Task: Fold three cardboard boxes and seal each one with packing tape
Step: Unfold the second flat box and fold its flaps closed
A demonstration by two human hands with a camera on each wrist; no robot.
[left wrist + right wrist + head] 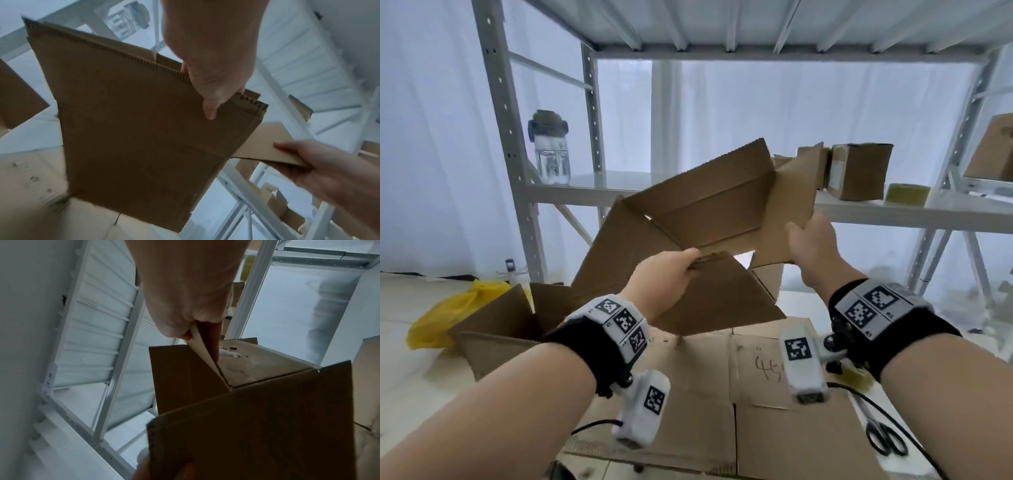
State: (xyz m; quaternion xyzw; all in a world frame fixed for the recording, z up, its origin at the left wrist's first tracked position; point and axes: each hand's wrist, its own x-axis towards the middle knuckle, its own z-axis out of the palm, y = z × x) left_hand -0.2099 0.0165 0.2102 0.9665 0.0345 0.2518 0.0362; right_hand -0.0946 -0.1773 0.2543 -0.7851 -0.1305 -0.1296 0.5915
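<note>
Box (pixel 709 209) is held in the air in front of the rack (pixel 722 197), above flat cardboard (pixel 722 387) lying below; it touches neither. It is half opened: walls form a skewed tube, open end toward the head camera, flaps splayed outward at all sides.

Left hand (pixel 664 282) pinches the near flap's corrugated edge, thumb on the outer face, fingers (pixel 184 69) curled over behind it. Right hand (pixel 813 245) grips the right-side flap near its lower edge, thumb on the inside face; the right wrist view shows the board clamped between thumb and fingers (pixel 211 340).

Edges: the far flap's top edge rises above the shelf line; the right flap's far corner overlaps, in view, a closed box (pixel 859 173) on the shelf — contact cannot be told. A tape roll (pixel 907 194) sits just right of that box on the shelf. A bottle (pixel 550 150) stands on the shelf, well left of the held box.

Room: open air to the left of the box and under it. An open carton (pixel 496 329) stands at lower left beside a yellow bag (pixel 458 313). Scissors (pixel 885 442) lie at lower right, well apart from both hands.
</note>
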